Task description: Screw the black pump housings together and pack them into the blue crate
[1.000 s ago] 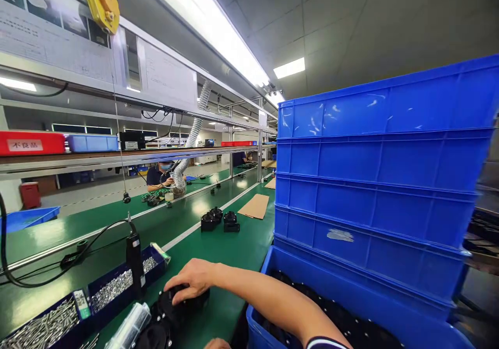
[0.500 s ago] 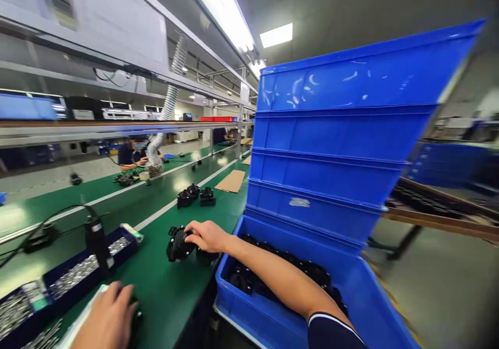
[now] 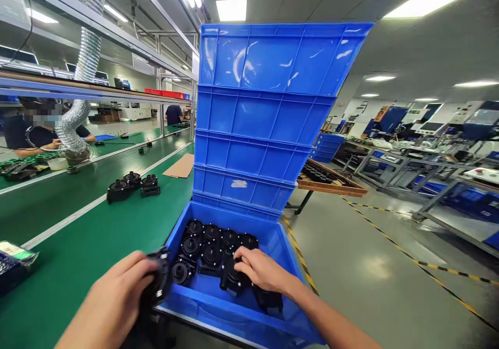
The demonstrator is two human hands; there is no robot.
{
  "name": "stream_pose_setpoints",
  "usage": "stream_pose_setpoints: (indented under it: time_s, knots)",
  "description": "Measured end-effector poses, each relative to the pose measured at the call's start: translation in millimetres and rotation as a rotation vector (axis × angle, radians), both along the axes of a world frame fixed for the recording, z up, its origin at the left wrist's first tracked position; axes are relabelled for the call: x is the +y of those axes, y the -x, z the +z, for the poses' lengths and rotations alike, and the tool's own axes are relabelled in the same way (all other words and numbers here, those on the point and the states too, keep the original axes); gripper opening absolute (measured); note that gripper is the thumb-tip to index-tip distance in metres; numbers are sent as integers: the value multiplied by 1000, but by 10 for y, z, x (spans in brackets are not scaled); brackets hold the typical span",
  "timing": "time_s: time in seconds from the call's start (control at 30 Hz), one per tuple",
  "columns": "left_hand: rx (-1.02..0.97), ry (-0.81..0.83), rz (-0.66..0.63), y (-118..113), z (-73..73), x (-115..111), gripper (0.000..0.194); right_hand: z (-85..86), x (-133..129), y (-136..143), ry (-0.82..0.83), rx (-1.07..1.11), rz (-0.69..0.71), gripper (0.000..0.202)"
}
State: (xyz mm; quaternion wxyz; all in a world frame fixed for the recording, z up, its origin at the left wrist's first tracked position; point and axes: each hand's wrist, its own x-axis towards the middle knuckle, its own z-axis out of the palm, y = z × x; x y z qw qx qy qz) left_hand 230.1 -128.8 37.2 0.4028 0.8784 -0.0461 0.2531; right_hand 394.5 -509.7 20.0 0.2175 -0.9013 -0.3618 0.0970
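My left hand (image 3: 125,281) grips a black round part (image 3: 158,276), slightly blurred, over the bench edge beside the blue bin's left wall. Inside the open blue bin (image 3: 218,305), my right hand (image 3: 255,266) has its fingers closed on another black part (image 3: 233,276). Several similar black housings (image 3: 211,253) with round tops sit in rows around it. On the green bench (image 3: 97,235), a small group of black parts (image 3: 131,178) stands farther back.
Tall stacked blue bins (image 3: 249,115) rise directly behind the open bin. A cardboard sheet (image 3: 180,165) lies on the bench. A screw tray (image 3: 13,266) is at the left edge. Across the bench sits a person (image 3: 23,131) beside a flexible duct (image 3: 74,123).
The view has turned right. My right hand has moved from the bench into the bin. My left hand has come up from beside the screw trays and now holds a black part near the bin.
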Motion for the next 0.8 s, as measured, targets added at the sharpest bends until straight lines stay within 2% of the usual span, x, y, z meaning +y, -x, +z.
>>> stream_pose_setpoints:
  time_s: [0.07, 0.13, 0.23, 0.37, 0.47, 0.57, 0.67, 0.73, 0.8]
  knots:
    - [128, -108, -204, -454, 88, -432, 25, -150, -133, 19, 9, 34, -21, 18]
    - [244, -172, -323, -857, 39, -776, 26, -279, -218, 3, 9, 59, -37, 17]
    - [412, -271, -437, -1265, -240, -1078, 32, -440, -281, -52, 4, 89, -62, 17]
    - [475, -292, -447, -1475, -662, -1194, 28, -615, -267, -84, 15, 130, -48, 20]
    - [539, -282, -445, -1486, -869, -1225, 26, -692, -229, -96, 50, 186, 9, 21]
    - [568, -244, -457, -1390, -928, -1211, 29, -691, -227, -137, 72, 276, 37, 28]
    - [447, -150, -416, -1127, -784, -985, 34, -603, -249, -164, 29, 282, -21, 31]
    - [284, -65, -359, -839, -604, -654, 30, -502, -216, -146, -17, 250, -60, 32]
    - [139, -79, -239, -461, -418, -220, 26, -376, -100, -108, -58, 218, -46, 32]
